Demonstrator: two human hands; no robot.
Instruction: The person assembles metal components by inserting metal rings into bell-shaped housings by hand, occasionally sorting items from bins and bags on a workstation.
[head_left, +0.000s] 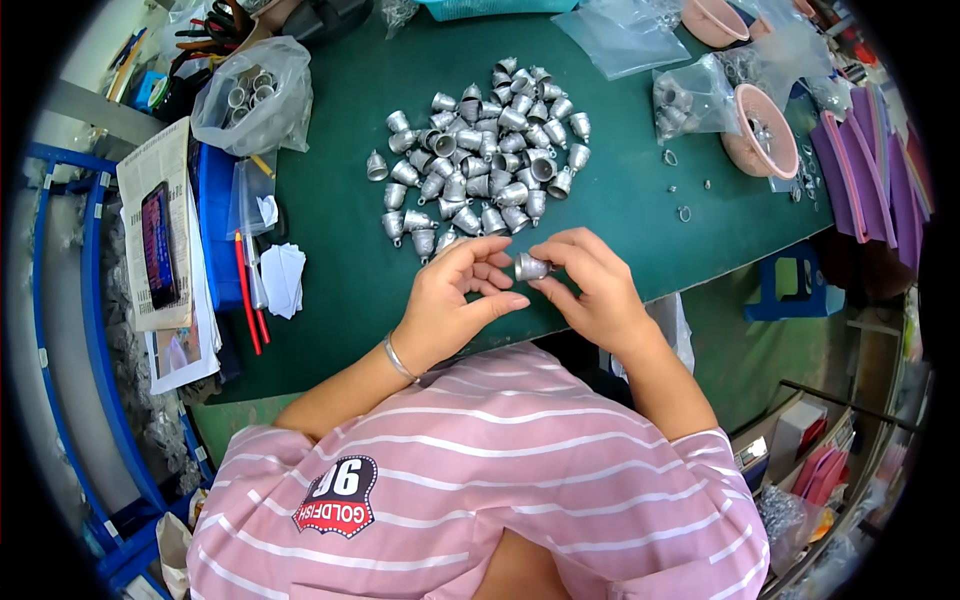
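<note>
Striped shirt (470,440) nearest, right fingers (570,258) pinch a bell-shaped piece (529,267).

Left grip (443,308) (half-curled), right grip (597,292) pinching

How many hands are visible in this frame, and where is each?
2: the left hand, just left of a silver bell-shaped piece, and the right hand, holding it.

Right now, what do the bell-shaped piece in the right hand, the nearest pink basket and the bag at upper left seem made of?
Bell-shaped piece: probably metal, satin silver-grey, judging by its highlights; coated plastic is possible.
Pink basket: likely smooth plastic, given its even colour and rounded rim.
Bag: thin, translucent plastic film, given its creases and cloudy sheen.
</note>
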